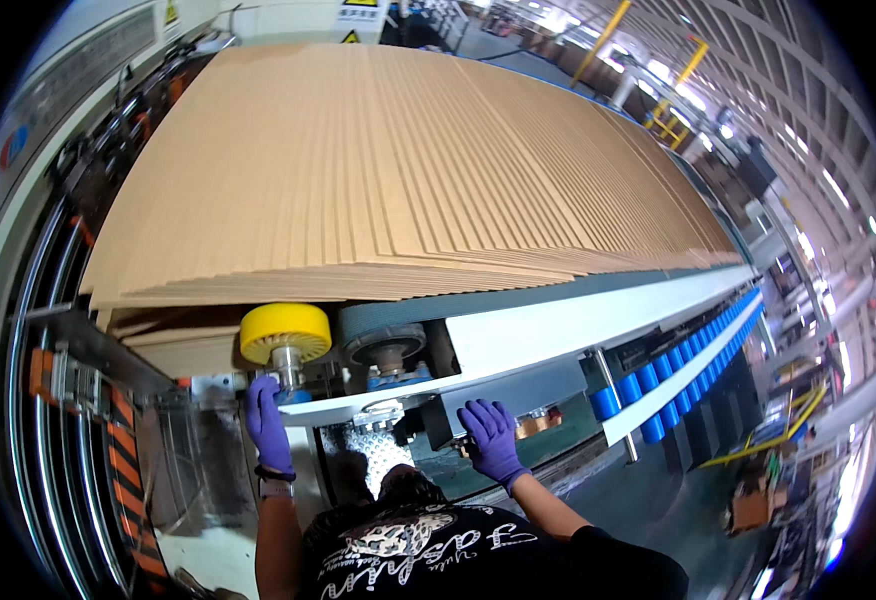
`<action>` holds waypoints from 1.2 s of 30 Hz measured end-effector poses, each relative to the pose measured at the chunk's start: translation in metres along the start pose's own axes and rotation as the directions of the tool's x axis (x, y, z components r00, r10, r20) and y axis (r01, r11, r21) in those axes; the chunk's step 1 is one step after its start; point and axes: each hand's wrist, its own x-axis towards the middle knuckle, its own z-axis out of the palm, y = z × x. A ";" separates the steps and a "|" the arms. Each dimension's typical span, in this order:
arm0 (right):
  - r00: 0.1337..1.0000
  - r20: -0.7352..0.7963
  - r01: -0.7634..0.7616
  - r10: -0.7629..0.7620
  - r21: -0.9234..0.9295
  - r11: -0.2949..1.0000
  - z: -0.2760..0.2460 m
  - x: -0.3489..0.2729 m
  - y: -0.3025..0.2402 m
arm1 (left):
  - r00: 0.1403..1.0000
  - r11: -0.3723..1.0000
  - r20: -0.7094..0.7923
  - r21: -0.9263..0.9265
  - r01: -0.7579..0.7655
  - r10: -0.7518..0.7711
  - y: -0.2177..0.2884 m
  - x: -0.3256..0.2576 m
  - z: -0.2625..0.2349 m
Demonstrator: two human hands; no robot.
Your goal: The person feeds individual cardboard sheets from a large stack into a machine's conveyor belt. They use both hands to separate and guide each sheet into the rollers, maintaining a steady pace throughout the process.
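My left hand (269, 428), in a purple glove, rests at the near end of the white conveyor rail, its fingertips by the metal shaft (286, 366) under a yellow wheel (285, 332). Its fingers look stretched out, with nothing visible in them. On the front of a grey metal box (533, 392) lies my purple-gloved right hand (495, 443), fingers apart and slightly bent; its palm side is hidden. Beyond both hands, a long row of overlapping brown cardboard sheets (358, 170) lies fanned out on a dark green belt (548, 298).
The white rail (548, 330) runs along the belt to the far right, with blue rollers (670, 385) beside it. At left stand metal bars (63, 470) and an orange-and-black striped guard (125, 470). A yellow railing (778, 430) stands at right.
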 end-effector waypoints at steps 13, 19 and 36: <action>1.000 -0.023 -0.020 0.021 0.025 0.999 -0.003 -0.005 -0.003 | 0.973 0.955 0.165 0.221 -0.197 0.162 -0.029 0.000 -0.024; 0.999 -0.031 -0.020 0.020 0.021 1.000 -0.001 -0.006 -0.002 | 0.972 0.957 0.147 0.200 -0.209 0.181 -0.019 0.000 -0.018; 0.993 -0.080 -0.087 0.085 -0.019 0.996 0.002 -0.011 0.008 | 0.988 0.986 0.083 -0.090 0.138 -0.131 -0.014 0.004 -0.009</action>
